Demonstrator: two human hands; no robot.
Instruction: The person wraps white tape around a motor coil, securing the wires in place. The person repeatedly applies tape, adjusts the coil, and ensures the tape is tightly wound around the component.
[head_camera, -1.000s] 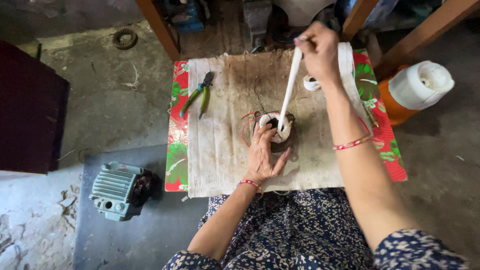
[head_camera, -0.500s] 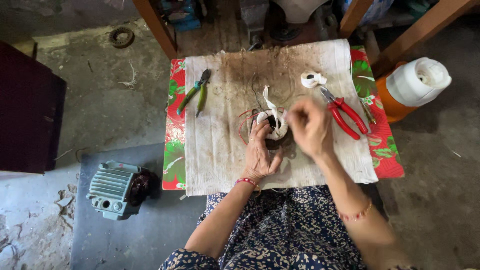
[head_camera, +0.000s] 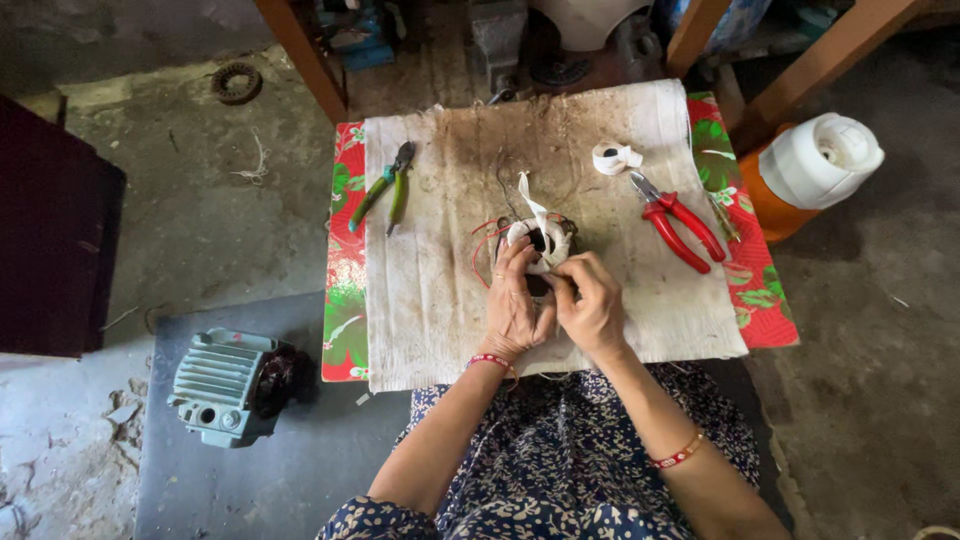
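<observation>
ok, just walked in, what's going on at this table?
A person seated at a cloth-covered table has both hands on a small wire coil wrapped in white tape. The left hand cups it; the right hand pinches at the wrap. Red pliers, a tape roll and green pliers lie unused. A motor housing sits on the floor.

A low table (head_camera: 352, 300) carries the work, covered in a red and green floral sheet, with a stained off-white cloth (head_camera: 440, 300) spread over most of it. On the cloth, near the far left corner, lie green-handled pliers (head_camera: 385, 188). Toward the far right edge sits a small roll of white tape (head_camera: 611, 158), and just beside it red-handled pliers (head_camera: 678, 220) — jaws pointing to the far edge. At the middle of the cloth rests a coil wrapped in white tape (head_camera: 535, 240), with red wires trailing left — both hands lie on it.
</observation>
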